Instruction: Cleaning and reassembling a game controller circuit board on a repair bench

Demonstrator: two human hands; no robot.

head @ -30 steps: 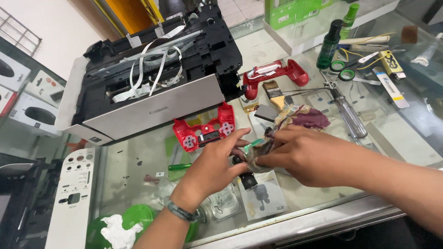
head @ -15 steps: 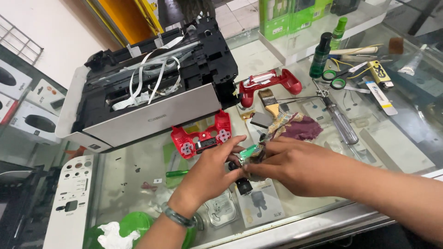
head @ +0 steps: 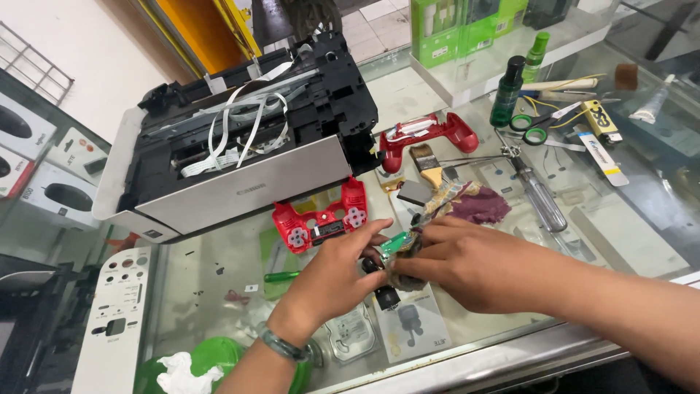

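My left hand (head: 337, 276) and my right hand (head: 459, 261) meet over the glass counter (head: 219, 292), both pinching a small green circuit board (head: 394, 241) with dark parts and a brownish cloth under it. Just behind my left hand lies a red game controller shell (head: 324, 217), open side up. A second red controller shell (head: 426, 133) rests farther back, with a paintbrush (head: 427, 165) beside it. My fingers hide most of the board.
An opened printer (head: 240, 146) with white ribbon cables fills the back left. A screwdriver (head: 539, 197), green scissors (head: 538, 128), dark bottles (head: 507, 91), a purple cloth (head: 481, 208) and a white panel (head: 109, 321) lie around. A green dish (head: 211, 357) with tissue sits near left.
The view has shifted slightly. My hands stay together on the small green board, with the fingers adjusting their hold a little.
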